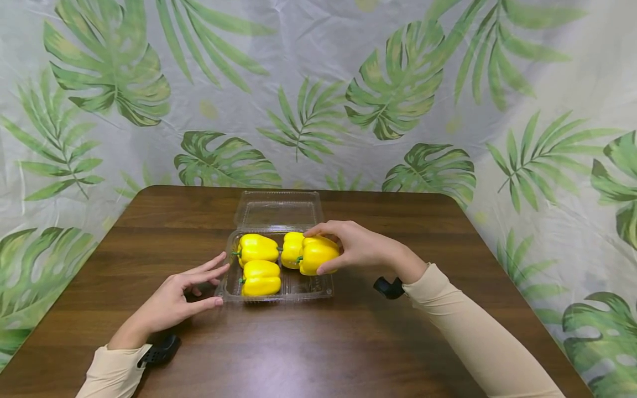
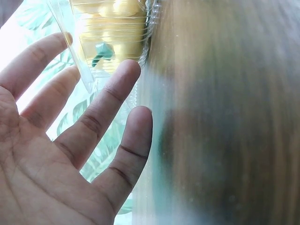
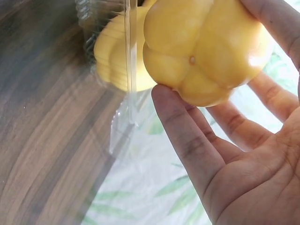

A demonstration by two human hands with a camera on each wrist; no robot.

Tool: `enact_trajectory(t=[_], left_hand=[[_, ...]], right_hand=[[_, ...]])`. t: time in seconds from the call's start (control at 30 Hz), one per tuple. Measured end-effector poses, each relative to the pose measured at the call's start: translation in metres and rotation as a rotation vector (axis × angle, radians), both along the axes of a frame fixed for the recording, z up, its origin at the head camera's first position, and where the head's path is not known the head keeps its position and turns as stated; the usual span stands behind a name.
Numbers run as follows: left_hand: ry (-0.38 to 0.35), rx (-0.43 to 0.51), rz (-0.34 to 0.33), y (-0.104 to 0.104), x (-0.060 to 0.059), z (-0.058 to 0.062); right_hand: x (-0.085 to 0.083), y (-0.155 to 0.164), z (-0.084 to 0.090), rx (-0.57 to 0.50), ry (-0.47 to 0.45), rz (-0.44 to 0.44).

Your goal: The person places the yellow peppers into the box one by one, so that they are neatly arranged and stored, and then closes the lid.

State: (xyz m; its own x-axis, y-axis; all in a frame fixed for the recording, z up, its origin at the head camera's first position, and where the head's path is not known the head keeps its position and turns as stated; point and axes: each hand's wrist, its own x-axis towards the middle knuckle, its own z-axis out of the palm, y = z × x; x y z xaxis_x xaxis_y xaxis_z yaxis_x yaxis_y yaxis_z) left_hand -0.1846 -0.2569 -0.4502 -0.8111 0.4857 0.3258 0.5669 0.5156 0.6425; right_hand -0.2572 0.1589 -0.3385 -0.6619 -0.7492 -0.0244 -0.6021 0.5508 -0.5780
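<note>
My right hand grips a yellow bell pepper between thumb and fingers, over the right part of a clear plastic clamshell box. In the right wrist view, the bottom of this held pepper faces the camera, above the box's rim. Inside the box sit a yellow pepper at the back left, one at the front left, and another at the back right, partly hidden by the held one. My left hand has its fingers extended, fingertips right at the box's left wall.
The box's hinged lid lies folded back, away from me. A brown wooden table bears the box. Behind it hangs a leaf-patterned cloth. Each wrist wears a black device, the left and the right.
</note>
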Motion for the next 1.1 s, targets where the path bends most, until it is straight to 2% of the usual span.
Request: enact_trajectory(t=[0.33, 0.53, 0.73, 1.1], left_hand=[[-0.020, 0.006, -0.027, 0.010, -0.006, -0.004], [-0.001, 0.002, 0.000, 0.002, 0.001, -0.001], [0.000, 0.011, -0.010, 0.000, 0.002, 0.000], [0.000, 0.009, -0.007, 0.000, 0.000, 0.000]], right_hand=[[0.005, 0.000, -0.003, 0.079, 0.022, 0.009], [0.005, -0.018, -0.005, 0.099, 0.054, 0.068], [0.007, -0.028, -0.009, 0.154, 0.052, 0.086], [0.009, -0.035, -0.014, 0.223, 0.034, 0.067]])
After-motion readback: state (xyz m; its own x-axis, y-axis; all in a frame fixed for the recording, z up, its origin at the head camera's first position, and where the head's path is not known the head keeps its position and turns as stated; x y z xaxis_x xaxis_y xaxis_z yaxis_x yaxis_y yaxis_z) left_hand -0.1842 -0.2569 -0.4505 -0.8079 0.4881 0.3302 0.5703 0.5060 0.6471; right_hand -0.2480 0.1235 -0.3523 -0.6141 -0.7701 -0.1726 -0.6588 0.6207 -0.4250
